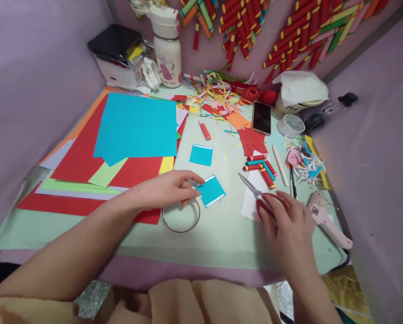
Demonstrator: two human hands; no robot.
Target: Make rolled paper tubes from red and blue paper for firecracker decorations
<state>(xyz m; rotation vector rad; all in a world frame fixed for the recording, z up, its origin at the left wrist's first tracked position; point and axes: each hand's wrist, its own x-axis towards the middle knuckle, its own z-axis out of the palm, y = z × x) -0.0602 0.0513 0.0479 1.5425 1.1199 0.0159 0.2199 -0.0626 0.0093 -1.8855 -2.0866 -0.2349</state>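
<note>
My left hand (169, 189) pinches the left edge of a small blue paper square (211, 191) lying on the pale green mat (221, 229). A thin ring (180, 218) lies just under that hand. A second blue square (201, 155) lies a little farther back. My right hand (289, 225) rests on red-handled scissors (260, 197), fingers curled around the handles; the blades are shut and point up-left over a white sheet (250, 204). Several small rolled paper tubes (260, 166) lie behind the scissors.
A stack of coloured paper sheets (127, 135) fills the left. A glue stick (204, 130), phone (261, 118), tape roll (291, 125), white stick (280, 164), pink glue gun (326, 220), bottle (167, 49) and paper scraps (218, 96) crowd the back and right.
</note>
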